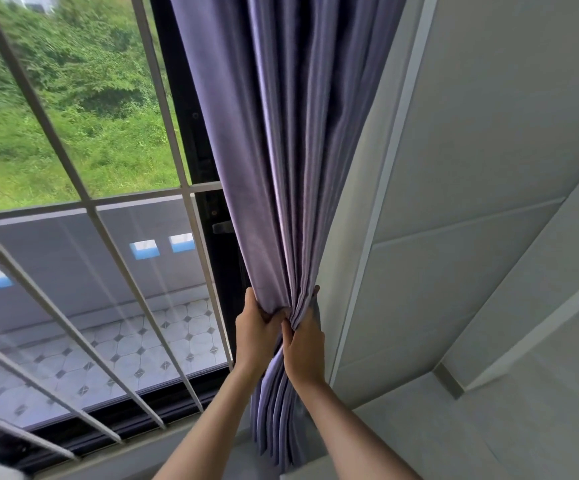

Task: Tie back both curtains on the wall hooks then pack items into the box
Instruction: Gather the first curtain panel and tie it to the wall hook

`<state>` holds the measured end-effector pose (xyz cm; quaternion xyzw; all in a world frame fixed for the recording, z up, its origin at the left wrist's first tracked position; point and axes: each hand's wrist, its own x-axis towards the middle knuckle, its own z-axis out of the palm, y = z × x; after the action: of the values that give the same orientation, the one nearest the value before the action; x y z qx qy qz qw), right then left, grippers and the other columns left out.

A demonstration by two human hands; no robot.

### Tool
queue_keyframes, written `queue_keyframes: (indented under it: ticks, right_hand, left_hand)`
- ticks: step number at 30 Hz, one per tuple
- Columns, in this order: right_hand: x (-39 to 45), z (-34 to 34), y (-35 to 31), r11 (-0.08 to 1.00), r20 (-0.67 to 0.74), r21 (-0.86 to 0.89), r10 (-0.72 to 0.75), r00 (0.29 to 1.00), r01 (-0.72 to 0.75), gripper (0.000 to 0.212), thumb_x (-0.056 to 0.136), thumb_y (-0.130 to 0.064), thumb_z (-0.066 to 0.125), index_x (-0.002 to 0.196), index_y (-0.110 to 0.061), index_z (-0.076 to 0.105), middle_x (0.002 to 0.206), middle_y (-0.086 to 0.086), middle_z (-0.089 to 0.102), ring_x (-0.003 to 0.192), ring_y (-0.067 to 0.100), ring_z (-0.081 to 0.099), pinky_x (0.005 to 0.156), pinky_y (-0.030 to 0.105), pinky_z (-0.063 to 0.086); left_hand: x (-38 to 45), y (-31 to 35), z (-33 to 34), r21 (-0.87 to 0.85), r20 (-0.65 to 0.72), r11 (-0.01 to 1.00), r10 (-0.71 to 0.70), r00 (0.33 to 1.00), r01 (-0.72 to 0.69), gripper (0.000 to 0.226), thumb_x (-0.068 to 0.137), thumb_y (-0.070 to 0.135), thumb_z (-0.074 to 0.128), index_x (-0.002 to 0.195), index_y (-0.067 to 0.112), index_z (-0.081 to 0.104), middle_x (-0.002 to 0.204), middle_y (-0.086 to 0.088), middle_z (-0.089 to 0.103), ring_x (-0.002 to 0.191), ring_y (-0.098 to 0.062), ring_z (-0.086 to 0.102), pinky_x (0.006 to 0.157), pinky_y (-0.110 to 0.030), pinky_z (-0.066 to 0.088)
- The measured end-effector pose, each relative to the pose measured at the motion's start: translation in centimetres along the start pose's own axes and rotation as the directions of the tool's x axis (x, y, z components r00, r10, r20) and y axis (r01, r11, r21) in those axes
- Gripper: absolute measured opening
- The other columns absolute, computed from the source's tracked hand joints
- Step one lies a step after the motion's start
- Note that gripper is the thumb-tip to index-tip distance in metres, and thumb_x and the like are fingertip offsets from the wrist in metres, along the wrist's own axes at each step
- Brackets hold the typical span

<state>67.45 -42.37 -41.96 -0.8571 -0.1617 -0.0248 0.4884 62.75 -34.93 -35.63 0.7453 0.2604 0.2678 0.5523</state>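
1. Two bare forearms reach up from the bottom edge.
2. Left hand [255, 329] and right hand [304, 344]: each grip clenched around one purple curtain [291, 150], bunched between them.
3. Curtain hangs between one barred window [83, 202] and one grey wall [489, 168].

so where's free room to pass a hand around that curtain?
Free: the bare wall panel right of the purple curtain, past the white trim strip. Also the pale ledge below the window, between the left forearm and the hanging folds. Crowded: the gathered waist, gripped by the left hand and right hand; window bars close off the left.
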Motion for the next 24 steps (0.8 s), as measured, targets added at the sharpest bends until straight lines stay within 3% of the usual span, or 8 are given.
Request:
queue_keyframes:
  ticks: [2, 5, 8, 12, 14, 17, 21, 24]
  right_hand:
    - [0.2, -0.1, 0.1, 0.993, 0.044, -0.009, 0.116, 0.992, -0.116, 0.049, 0.093, -0.049, 0.043, 0.131, -0.017, 0.043, 0.12, 0.01, 0.06, 0.107, 0.026, 0.059, 0.094, 0.042, 0.049]
    - [0.2, -0.3, -0.3, 0.998, -0.034, -0.065, 0.014, 0.999, -0.016, 0.062, 0.089, -0.056, 0.039, 0.136, -0.016, 0.041, 0.122, 0.008, 0.061, 0.108, 0.024, 0.061, 0.092, 0.041, 0.052]
    - [0.4, -0.2, -0.3, 0.996, 0.041, 0.017, -0.084, 0.996, 0.084, 0.059, 0.092, -0.038, 0.052, 0.142, -0.021, 0.026, 0.125, 0.003, 0.057, 0.113, 0.016, 0.059, 0.096, 0.033, 0.051]
    - [0.6, -2.5, -1.5, 0.953, 0.166, 0.29, -0.143, 0.976, 0.091, 0.043, 0.089, -0.011, 0.056, 0.128, -0.024, 0.044, 0.114, -0.019, 0.053, 0.111, -0.002, 0.054, 0.094, 0.007, 0.041]
    - [0.7, -3.5, -1.8, 0.903, 0.223, 0.428, -0.051, 0.974, -0.05, 0.033, 0.088, -0.005, 0.05, 0.106, -0.032, 0.056, 0.096, -0.012, 0.063, 0.095, 0.0, 0.06, 0.082, 0.009, 0.045]
    - [1.8, -3.0, 0.1, 0.825, 0.054, 0.532, 0.191, 0.98, -0.19, 0.028, 0.085, -0.008, 0.047, 0.092, -0.025, 0.068, 0.09, -0.005, 0.07, 0.091, 0.016, 0.064, 0.079, 0.02, 0.047]
    - [3.2, -3.1, 1.8, 0.949, -0.016, 0.207, 0.248, 0.969, -0.239, 0.018, 0.094, -0.008, 0.047, 0.089, -0.009, 0.063, 0.079, -0.002, 0.06, 0.086, 0.027, 0.063, 0.06, 0.017, 0.042]
    - [4.5, -2.6, 3.2, 0.985, 0.212, -0.095, 0.16, 0.964, -0.142, 0.021, 0.094, -0.014, 0.049, 0.101, -0.009, 0.067, 0.093, 0.001, 0.054, 0.099, 0.031, 0.06, 0.08, 0.033, 0.049]
  left_hand:
    - [0.6, 0.3, 0.0, 0.028, 0.064, 0.999, 0.027, 0.998, -0.029, 0.034, 0.079, 0.006, 0.071, 0.099, 0.021, 0.049, 0.082, 0.003, 0.065, 0.074, -0.011, 0.064, 0.057, -0.015, 0.05]
    - [1.2, 0.0, 0.0, 0.09, 0.085, 0.995, 0.025, 0.996, -0.033, 0.015, 0.08, 0.006, 0.071, 0.079, 0.01, 0.057, 0.071, -0.003, 0.066, 0.067, -0.021, 0.063, 0.057, -0.022, 0.051]
    - [1.7, -0.2, -0.2, 0.106, 0.076, 0.994, 0.005, 0.997, -0.013, 0.021, 0.08, 0.01, 0.073, 0.068, -0.002, 0.061, 0.061, -0.009, 0.066, 0.057, -0.024, 0.062, 0.054, -0.031, 0.049]
    - [2.2, 0.1, -0.4, 0.089, 0.089, 0.996, 0.004, 0.996, -0.012, 0.024, 0.08, 0.011, 0.073, 0.062, 0.002, 0.061, 0.054, 0.002, 0.061, 0.048, -0.002, 0.053, 0.047, -0.011, 0.039]
    - [2.4, 0.0, -0.4, 0.098, 0.1, 0.995, -0.006, 0.995, -0.004, 0.023, 0.081, 0.013, 0.074, 0.069, -0.002, 0.063, 0.06, -0.005, 0.065, 0.054, -0.009, 0.056, 0.049, -0.013, 0.041]
    - [2.7, -0.1, -0.3, 0.106, 0.125, 0.994, -0.029, 0.992, 0.015, 0.022, 0.081, 0.015, 0.074, 0.071, -0.001, 0.063, 0.065, -0.006, 0.066, 0.059, -0.013, 0.058, 0.053, -0.016, 0.044]
    - [2.8, -0.1, -0.2, 0.12, 0.135, 0.993, -0.032, 0.99, 0.015, 0.018, 0.081, 0.016, 0.073, 0.071, 0.005, 0.063, 0.065, -0.002, 0.065, 0.061, -0.012, 0.06, 0.054, -0.015, 0.045]
    - [2.6, 0.1, -0.2, 0.114, 0.124, 0.993, -0.026, 0.992, 0.012, 0.015, 0.081, 0.015, 0.073, 0.07, 0.011, 0.064, 0.065, 0.002, 0.066, 0.062, -0.009, 0.061, 0.055, -0.012, 0.045]
